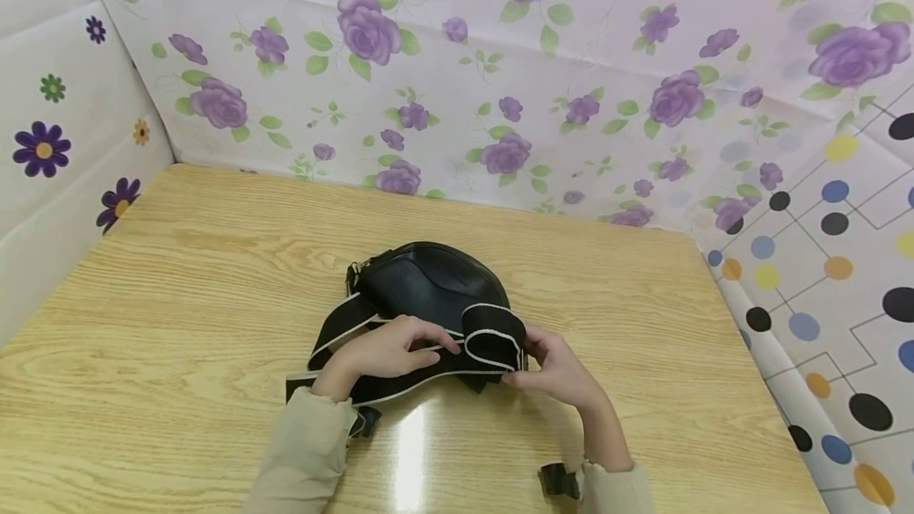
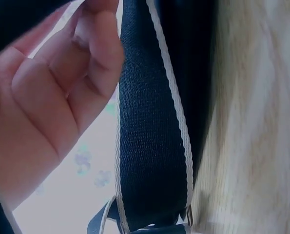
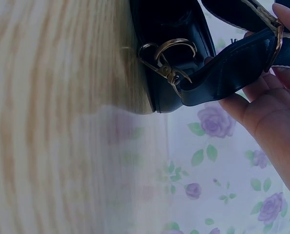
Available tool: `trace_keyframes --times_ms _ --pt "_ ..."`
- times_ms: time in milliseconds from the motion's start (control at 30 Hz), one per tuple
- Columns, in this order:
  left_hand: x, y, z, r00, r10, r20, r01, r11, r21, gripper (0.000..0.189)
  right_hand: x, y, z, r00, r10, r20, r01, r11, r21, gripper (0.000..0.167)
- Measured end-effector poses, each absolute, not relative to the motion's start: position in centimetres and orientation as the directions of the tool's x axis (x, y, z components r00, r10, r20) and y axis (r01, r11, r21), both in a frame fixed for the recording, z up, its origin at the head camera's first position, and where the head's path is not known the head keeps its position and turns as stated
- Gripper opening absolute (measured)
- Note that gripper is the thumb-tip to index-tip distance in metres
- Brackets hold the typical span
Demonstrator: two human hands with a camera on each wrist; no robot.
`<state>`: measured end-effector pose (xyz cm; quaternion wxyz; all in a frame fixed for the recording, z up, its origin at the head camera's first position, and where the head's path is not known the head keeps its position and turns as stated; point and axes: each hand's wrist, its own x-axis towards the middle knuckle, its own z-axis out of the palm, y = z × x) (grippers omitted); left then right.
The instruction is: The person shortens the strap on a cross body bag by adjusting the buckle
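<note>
A black leather bag (image 1: pixel 432 280) lies on the table, its wide black strap (image 1: pixel 407 381) with white edging looped in front of it. My left hand (image 1: pixel 393 349) holds the strap near its middle, thumb and index finger at its edge. Seen from the left wrist, the curled fingers (image 2: pixel 98 63) lie against the webbing's white edge. At the strap's right end my right hand (image 1: pixel 560 371) pinches the part by a gold buckle (image 3: pixel 277 46). From there a leather tab (image 3: pixel 227 73) runs to a gold clasp (image 3: pixel 170 74) on the bag's side.
The wooden table (image 1: pixel 178 316) meets a flowered backdrop (image 1: pixel 428 117) behind the bag. A dotted sheet (image 1: pixel 807 324) borders it on the right, and a white sheet with flowers (image 1: pixel 57 205) on the left.
</note>
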<state>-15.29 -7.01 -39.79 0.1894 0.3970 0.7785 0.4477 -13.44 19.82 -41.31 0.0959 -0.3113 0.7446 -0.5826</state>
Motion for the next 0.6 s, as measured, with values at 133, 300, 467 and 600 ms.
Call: trace_keyframes --times_ms 133,300,467,600 --pt "-15.3 -6.9 -39.9 -0.617 0.786 0.044 0.451 0.307 0.838 0.028 -13.4 19.8 -41.3 -0.789 -0.575 0.217 -0.354 0.136 -0.925 0.047" --pt "-15.2 -6.7 -40.0 -0.633 0.774 0.015 0.418 0.325 0.848 0.036 -13.3 19.6 -40.9 -0.783 -0.583 0.215 -0.363 0.148 -0.920 0.047" --pt "-15.1 -6.6 -40.1 -0.639 0.769 -0.018 0.386 0.340 0.858 0.035 -12.6 18.9 -39.3 -0.782 -0.588 0.207 -0.363 0.159 -0.918 0.044" --pt "-15.1 -6.5 -40.0 -0.663 0.749 0.002 0.379 0.333 0.863 0.027 -12.5 18.8 -39.1 -0.784 -0.591 0.191 -0.353 0.171 -0.920 0.045"
